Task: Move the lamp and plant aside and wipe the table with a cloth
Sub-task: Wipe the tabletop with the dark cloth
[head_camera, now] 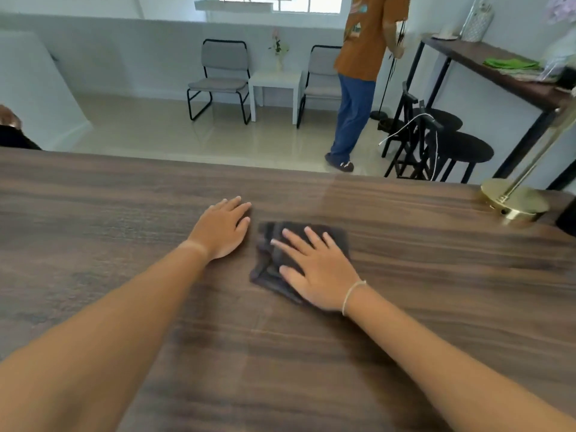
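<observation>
A dark grey folded cloth (269, 260) lies on the dark wooden table (124, 213), a little right of its middle. My right hand (314, 269) presses flat on the cloth with fingers spread. Just left of the cloth, my left hand (223, 227) rests palm down on the bare wood, holding nothing. The lamp (514, 202), with a round brass base and a thin slanted brass stem, stands at the table's far right edge. A dark object (567, 218) is cut off by the frame beside it; I cannot tell whether it is the plant's pot.
Beyond the table's far edge a person in an orange shirt and blue trousers (358, 88) stands on the tiled floor. Black stools (458, 148) and a high dark side table (498, 70) are at the right. Two grey chairs (221, 76) flank a small white table at the back.
</observation>
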`<state>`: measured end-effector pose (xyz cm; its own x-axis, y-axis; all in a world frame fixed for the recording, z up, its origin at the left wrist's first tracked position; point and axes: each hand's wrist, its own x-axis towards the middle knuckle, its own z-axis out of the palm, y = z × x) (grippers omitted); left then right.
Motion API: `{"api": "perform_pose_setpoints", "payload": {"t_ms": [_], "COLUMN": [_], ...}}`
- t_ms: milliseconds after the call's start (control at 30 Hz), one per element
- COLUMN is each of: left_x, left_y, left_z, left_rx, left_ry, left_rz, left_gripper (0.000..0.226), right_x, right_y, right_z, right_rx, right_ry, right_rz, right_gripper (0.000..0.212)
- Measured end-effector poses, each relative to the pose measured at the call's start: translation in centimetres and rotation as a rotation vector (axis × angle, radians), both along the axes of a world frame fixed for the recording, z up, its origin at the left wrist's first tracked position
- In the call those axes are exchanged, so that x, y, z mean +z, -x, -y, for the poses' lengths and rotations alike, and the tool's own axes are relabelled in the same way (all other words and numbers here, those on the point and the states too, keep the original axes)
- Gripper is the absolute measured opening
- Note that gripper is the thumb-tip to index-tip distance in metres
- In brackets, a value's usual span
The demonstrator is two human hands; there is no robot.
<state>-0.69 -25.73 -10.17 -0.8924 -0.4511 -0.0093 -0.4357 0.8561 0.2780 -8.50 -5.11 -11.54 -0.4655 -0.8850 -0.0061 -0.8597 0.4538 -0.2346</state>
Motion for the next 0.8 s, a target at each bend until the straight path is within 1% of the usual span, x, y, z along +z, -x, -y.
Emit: {"api": "perform_pose_setpoints", "payload": {"t_ms": [33, 67, 100, 133, 167, 200, 300, 333, 367, 400, 433, 500, 567, 633, 667, 700, 733, 800], "left_x": [0.0, -0.1, -0.3, -0.5, -0.7, -0.8, -0.7, -0.6, -1.0, -1.5, -1.5, -1.4, -1.4, -1.2, -1.1, -0.9, -0.8, -0.7], "left_y": [1.0, 1.8, 2.3, 2.7, 2.9, 2.8, 2.0, 2.1, 2.1, 2.1, 2.2, 2.4, 3.0, 2.8, 2.4, 1.9, 1.2, -0.6], "left_z": [0.6, 1.2, 1.5, 1.7, 1.9, 1.7, 0.6, 0.2, 0.8, 1.5, 1.7, 2.2, 2.5, 2.1, 2.0, 1.9, 1.6, 0.9], "left_rx": [0.003, 0.005, 0.003, 0.003, 0.004, 0.004, -0.029, -0.045, -0.01, 0.038, 0.039, 0.036, 0.039, 0.07, 0.092, 0.109, 0.113, 0.114], "left_ry": [0.002, 0.005, 0.007, 0.008, 0.001, -0.006, 0.018, 0.026, 0.02, 0.007, 0.005, -0.008, -0.052, -0.106, -0.134, -0.159, -0.174, -0.19], "left_rz": [0.0, -0.001, -0.004, -0.009, -0.022, -0.04, -0.059, -0.062, -0.056, -0.043, -0.05, -0.04, -0.051, -0.071, -0.086, -0.099, -0.102, -0.089], "left_gripper": [0.047, 0.048, 0.048, 0.048, 0.048, 0.048, 0.048, 0.048, 0.049, 0.049, 0.049, 0.05, 0.049, 0.048, 0.048, 0.047, 0.047, 0.047], "right_x": [0.4, 0.6, 0.7, 0.5, 0.6, 0.6, 1.3, 1.7, 1.2, 0.7, 0.4, 0.0, 0.1, -0.1, -0.2, -0.1, 0.2, 0.4], "right_y": [-1.5, -1.8, -1.0, 0.9, 3.8, 7.1, 16.1, 18.2, 19.8, 20.3, 19.4, 15.4, 12.0, 7.9, 6.6, 6.6, 7.5, 10.5], "right_z": [-1.2, -2.6, -3.7, -4.1, -4.0, -3.7, -1.4, -0.3, 3.0, 6.3, 7.9, 9.8, 8.1, 3.4, 0.6, -1.7, -3.5, -4.3], "right_rx": [0.117, 0.184, 0.216, 0.213, 0.172, 0.086, -0.329, -0.431, -0.445, -0.418, -0.386, -0.245, -0.053, 0.125, 0.182, 0.19, 0.149, -0.051], "right_ry": [0.029, 0.058, 0.066, 0.064, 0.043, 0.017, -0.076, -0.083, -0.1, -0.101, -0.096, -0.064, -0.033, 0.015, 0.052, 0.059, 0.042, -0.039], "right_rz": [0.013, 0.047, 0.083, 0.075, 0.047, 0.014, -0.012, -0.011, 0.027, 0.05, 0.032, 0.026, 0.026, 0.013, 0.03, 0.037, 0.042, 0.05], "right_gripper": [0.055, 0.055, 0.055, 0.055, 0.055, 0.054, 0.052, 0.053, 0.054, 0.056, 0.056, 0.054, 0.053, 0.057, 0.059, 0.058, 0.054, 0.049]}}
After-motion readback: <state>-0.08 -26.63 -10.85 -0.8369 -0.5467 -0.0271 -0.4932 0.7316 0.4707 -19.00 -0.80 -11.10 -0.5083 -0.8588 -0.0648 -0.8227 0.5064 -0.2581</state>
